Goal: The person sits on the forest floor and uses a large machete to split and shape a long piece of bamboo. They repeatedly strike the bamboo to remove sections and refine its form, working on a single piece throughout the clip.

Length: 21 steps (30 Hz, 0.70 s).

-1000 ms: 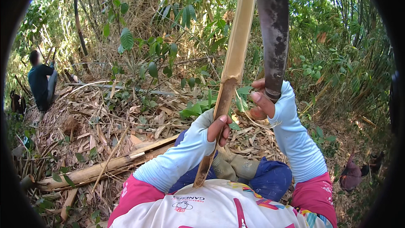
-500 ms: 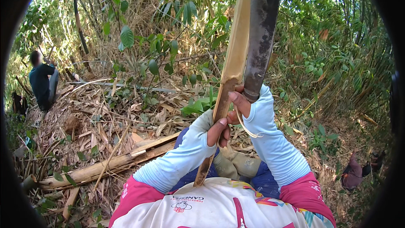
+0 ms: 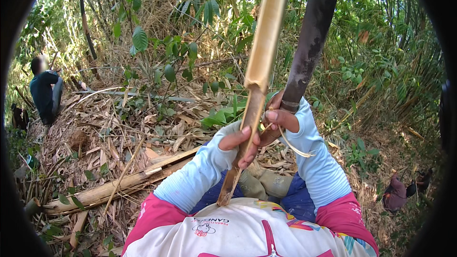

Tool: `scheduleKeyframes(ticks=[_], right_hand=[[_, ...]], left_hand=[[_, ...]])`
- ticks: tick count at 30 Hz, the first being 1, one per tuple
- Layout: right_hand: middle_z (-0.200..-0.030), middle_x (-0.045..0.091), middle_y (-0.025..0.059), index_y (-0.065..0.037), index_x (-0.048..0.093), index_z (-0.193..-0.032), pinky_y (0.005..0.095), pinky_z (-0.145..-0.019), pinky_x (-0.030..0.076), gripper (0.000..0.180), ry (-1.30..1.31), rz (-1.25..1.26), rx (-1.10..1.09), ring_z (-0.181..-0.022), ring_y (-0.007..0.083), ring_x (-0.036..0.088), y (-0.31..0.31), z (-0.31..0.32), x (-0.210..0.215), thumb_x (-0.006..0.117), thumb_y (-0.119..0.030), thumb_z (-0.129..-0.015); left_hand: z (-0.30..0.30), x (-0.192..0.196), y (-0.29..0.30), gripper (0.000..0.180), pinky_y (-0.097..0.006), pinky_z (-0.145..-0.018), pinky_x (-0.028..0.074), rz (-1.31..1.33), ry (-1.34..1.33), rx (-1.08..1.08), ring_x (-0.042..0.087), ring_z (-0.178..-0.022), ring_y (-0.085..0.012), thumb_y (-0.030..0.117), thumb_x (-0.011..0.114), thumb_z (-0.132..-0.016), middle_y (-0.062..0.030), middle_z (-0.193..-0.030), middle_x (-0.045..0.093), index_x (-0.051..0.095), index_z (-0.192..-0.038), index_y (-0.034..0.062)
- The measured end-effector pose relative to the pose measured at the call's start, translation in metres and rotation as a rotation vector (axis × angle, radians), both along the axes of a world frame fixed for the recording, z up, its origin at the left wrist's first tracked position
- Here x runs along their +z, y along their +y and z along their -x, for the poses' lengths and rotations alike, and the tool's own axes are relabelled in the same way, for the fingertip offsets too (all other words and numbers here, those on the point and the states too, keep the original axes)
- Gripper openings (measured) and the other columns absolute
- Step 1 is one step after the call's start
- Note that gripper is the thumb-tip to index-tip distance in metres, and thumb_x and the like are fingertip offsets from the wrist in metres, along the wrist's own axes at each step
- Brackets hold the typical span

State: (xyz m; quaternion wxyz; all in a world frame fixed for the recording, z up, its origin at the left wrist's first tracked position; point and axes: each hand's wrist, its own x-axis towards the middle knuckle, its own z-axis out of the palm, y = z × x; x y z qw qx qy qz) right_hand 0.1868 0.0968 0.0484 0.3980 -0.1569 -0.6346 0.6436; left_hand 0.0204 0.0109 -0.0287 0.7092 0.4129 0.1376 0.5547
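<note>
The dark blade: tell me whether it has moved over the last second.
Yes. The dark blade swung left, closing toward the bamboo strip, then eased slightly apart; the right hand grips its handle.

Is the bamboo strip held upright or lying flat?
Upright, slightly tilted: the left hand grips the bamboo strip; its top points skyward, its lower end near the chest.

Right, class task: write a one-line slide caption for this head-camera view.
Left hand steadies a split tan bamboo strip while right hand raises a dark long-bladed machete.
</note>
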Motion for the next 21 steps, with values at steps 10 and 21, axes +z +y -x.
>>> scheduleKeyframes(ticks=[10,21], right_hand=[[-0.064,0.058,0.0013,-0.004,0.06,-0.085,0.0239,-0.045,0.049,0.02,-0.239,-0.009,-0.357,-0.049,0.0083,0.055,0.008,-0.034,-0.023,0.077,-0.012,-0.079],[-0.064,0.059,0.0027,-0.001,0.059,-0.086,0.0251,-0.036,0.04,0.03,-0.536,-0.155,-0.597,-0.045,0.01,0.054,0.032,-0.082,-0.062,0.078,-0.023,-0.079]], left_hand=[[0.018,0.003,0.0,0.033,-0.031,-0.048,0.047,0.057,-0.032,0.183,0.053,-0.049,-0.0181,0.033,0.045,-0.1,-0.0108,-0.068,0.056,0.054,-0.104,0.0021],[0.028,-0.001,-0.004,0.057,-0.032,-0.062,0.053,0.012,0.024,0.17,0.063,-0.071,-0.0206,0.041,0.038,-0.099,-0.014,-0.089,0.062,0.031,-0.142,0.003]])
